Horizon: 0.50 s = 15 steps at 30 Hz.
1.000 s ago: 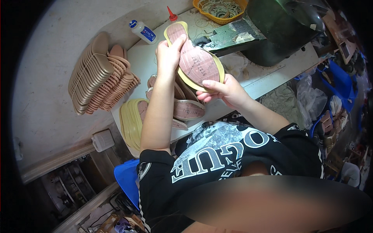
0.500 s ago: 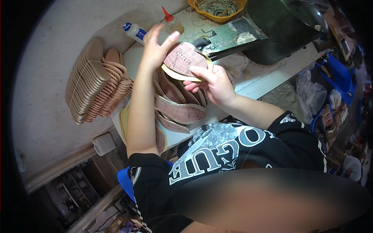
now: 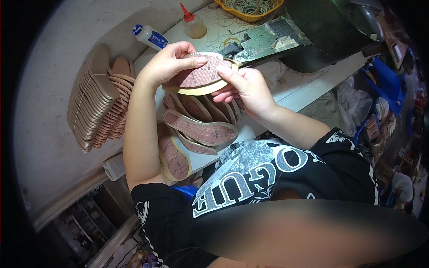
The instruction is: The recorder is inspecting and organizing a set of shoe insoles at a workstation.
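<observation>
Moved since the earlier frame: my left hand [image 3: 167,67], previously spread beside the insole [image 3: 192,79], now rests on it, thumb laid along the pink face and fingers bent at the far edge. My right hand [image 3: 250,91] pinches the opposite end, thumb on top, fingers curled beneath. Both hands support the insole above the tabletop [image 3: 288,94], just beyond the insole pile [image 3: 201,128].
</observation>
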### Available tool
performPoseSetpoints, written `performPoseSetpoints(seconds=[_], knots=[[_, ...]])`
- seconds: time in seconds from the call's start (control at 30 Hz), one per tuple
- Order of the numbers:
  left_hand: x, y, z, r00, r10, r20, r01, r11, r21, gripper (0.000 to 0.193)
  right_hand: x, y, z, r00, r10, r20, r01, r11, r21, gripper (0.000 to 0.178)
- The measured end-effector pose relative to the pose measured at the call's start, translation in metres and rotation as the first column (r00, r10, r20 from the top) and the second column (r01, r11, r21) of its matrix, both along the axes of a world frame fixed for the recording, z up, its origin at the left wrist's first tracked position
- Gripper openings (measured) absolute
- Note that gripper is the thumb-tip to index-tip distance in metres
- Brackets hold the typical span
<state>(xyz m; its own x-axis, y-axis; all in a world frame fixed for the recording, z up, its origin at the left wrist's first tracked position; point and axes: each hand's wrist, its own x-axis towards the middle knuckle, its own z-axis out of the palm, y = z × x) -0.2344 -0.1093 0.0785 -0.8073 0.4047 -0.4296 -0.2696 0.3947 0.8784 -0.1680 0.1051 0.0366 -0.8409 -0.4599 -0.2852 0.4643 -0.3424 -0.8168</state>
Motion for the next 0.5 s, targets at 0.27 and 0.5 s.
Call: performPoseSetpoints(seconds=[0.27, 0.5], knots=[[0.021, 0.003, 0.008, 0.990, 0.136, 0.031, -0.129, 0.980, -0.152, 0.033, -0.003, 0.004, 0.000, 0.999, 0.010, -0.040, -0.010, 1.000, -0.006, 0.040], [0.046, 0.017, 0.017, 0.977, 0.215, 0.007, -0.206, 0.943, -0.262, 0.034, -0.008, 0.009, -0.004, 0.998, 0.018, -0.062, -0.017, 1.000, 0.015, 0.038]])
